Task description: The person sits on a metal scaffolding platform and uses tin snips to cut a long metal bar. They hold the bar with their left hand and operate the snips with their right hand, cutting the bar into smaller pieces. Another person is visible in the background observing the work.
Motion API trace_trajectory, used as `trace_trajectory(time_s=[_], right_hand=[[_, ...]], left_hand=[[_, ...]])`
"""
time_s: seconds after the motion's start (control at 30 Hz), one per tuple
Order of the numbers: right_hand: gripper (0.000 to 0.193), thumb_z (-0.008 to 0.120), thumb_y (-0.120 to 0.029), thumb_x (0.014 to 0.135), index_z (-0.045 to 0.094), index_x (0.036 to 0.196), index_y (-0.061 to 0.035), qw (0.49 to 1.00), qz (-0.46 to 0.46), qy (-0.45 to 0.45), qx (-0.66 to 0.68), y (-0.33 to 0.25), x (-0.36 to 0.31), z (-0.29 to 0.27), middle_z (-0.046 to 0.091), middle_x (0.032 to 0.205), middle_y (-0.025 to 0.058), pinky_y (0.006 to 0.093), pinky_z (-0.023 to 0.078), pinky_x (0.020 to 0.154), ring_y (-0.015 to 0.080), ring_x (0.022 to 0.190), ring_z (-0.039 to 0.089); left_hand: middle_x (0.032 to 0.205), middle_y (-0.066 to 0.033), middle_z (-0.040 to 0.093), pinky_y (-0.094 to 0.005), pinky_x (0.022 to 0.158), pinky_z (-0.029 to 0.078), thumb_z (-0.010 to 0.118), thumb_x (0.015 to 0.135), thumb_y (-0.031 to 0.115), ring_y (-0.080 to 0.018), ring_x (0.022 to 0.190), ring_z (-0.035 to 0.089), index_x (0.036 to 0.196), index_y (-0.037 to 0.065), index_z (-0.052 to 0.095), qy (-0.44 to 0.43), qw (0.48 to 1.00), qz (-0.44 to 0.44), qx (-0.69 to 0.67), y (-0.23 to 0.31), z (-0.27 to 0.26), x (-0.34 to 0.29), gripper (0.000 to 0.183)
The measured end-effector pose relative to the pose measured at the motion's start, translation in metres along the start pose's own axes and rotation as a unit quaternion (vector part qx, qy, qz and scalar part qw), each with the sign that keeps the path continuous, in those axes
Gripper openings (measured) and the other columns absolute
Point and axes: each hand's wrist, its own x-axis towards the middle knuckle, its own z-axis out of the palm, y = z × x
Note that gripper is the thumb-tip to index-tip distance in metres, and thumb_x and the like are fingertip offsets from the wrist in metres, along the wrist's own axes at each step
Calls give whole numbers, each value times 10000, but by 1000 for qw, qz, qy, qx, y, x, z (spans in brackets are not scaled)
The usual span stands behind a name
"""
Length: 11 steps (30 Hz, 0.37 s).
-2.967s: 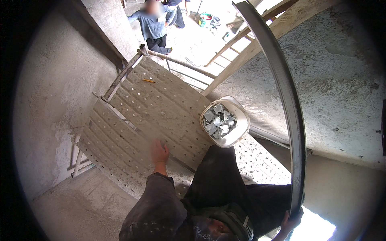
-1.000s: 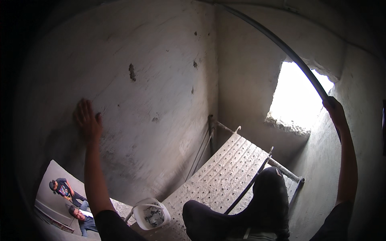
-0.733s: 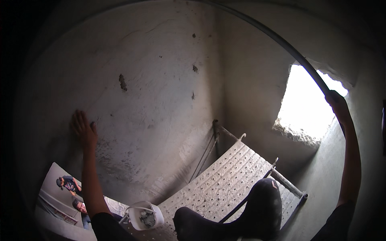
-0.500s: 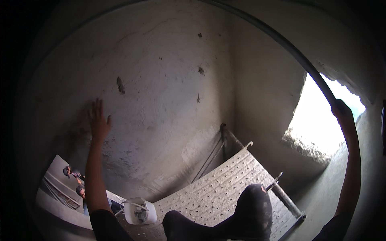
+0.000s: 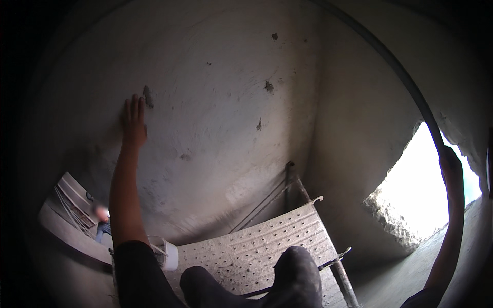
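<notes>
My left hand (image 5: 134, 120) reaches up on the left with its fingers stretched out, palm toward the rough grey plaster wall (image 5: 215, 118). Its fingertips are beside a dark chipped spot (image 5: 148, 96); whether the palm presses on the plaster I cannot tell. At the right, my right hand (image 5: 451, 161) is closed round the lower end of a long dark bar (image 5: 393, 61). The bar runs up and over toward the top of the view, looking curved there, and passes in front of a bright opening (image 5: 411, 190) in the right wall.
Below my knees lies a perforated metal scaffold platform (image 5: 257, 231), with a tube frame (image 5: 300, 187) at its far corner. A white bucket (image 5: 171, 256) stands on its left part, partly behind my left arm. At lower left, another person (image 5: 104, 223) shows through a gap.
My left hand has moved up the wall toward the chipped spot, its fingers closer together. My right hand and the bar appear farther right and lower. The view has also shifted.
</notes>
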Motion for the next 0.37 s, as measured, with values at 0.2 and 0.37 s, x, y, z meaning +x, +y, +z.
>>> trace_trajectory(time_s=[0.2,0.37], right_hand=[[198,548,-274,1025,586,1040,-80,999,-24,-29,-10,-3,23,-18,416,760,-51,257,277,531,49,645,342],[386,506,-475,1040,626,1089,-111,999,4,-15,-31,2,34,-53,473,701,-47,245,366,506,44,608,472]], left_hand=[[1708,-94,-36,-576,1237,205,669,954,217,-351,1567,28,1631,120,14,-41,999,-24,-28,0,1,8,947],[1710,-86,-44,-593,1238,177,662,965,257,-342,1570,9,1635,148,19,-104,993,-57,4,4,-11,17,934]])
